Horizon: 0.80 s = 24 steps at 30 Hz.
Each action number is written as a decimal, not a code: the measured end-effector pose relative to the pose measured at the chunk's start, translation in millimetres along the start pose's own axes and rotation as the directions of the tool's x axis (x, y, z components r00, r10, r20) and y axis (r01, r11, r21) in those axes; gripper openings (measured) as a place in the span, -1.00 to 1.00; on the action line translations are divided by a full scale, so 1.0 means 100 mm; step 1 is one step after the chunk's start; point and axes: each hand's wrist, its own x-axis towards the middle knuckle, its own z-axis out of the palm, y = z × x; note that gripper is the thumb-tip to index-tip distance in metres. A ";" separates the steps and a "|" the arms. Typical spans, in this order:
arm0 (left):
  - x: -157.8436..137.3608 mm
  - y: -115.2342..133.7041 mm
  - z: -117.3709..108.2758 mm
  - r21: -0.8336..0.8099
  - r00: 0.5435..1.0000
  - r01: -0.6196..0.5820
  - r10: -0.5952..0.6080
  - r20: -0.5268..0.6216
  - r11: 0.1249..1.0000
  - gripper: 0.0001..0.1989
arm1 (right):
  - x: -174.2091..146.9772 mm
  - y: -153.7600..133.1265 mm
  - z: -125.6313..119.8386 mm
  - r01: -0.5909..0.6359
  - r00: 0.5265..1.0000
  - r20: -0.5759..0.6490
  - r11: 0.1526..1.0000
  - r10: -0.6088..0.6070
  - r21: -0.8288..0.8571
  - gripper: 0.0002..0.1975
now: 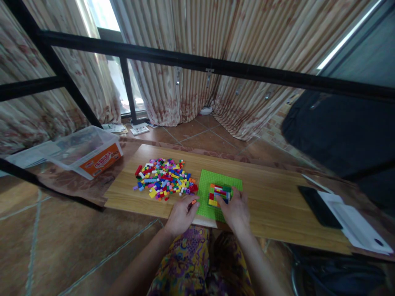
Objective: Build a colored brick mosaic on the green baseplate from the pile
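Assembly looks under way: the left hand (182, 214) pinches an orange brick (193, 202), its long axis slanting away and rightward, toward the green plate (203, 183). The right hand (237, 210) spans the build (212, 197) on that plate — whether gripping, I can't tell. Placement would call for aligning studs.
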 end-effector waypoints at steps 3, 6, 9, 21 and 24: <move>0.00 -0.01 0.01 0.003 1.000 -0.014 0.014 0.000 1.000 -0.75 | -0.05 -0.11 -0.09 0.070 0.996 -0.058 0.997 -0.073 -0.045 -0.41; 0.01 -0.03 0.02 -0.005 1.000 -0.017 0.017 -0.001 1.000 -0.75 | -0.10 -0.20 -0.10 0.196 0.975 -0.097 0.980 -0.199 -0.033 -0.58; 0.01 -0.03 0.02 -0.014 1.000 -0.014 0.014 -0.001 1.000 -0.75 | -0.20 -0.23 -0.04 0.258 0.961 -0.106 0.966 -0.256 0.009 -0.66; 0.02 -0.03 0.01 0.007 1.000 -0.028 0.028 -0.008 1.000 -0.76 | -0.23 0.13 0.09 0.368 0.910 -0.263 0.916 -0.320 0.160 -0.71; 0.02 -0.04 0.01 0.013 1.000 -0.030 0.031 -0.006 0.999 -0.76 | 0.04 0.33 0.03 0.288 0.914 -0.343 0.942 -0.217 0.171 -0.69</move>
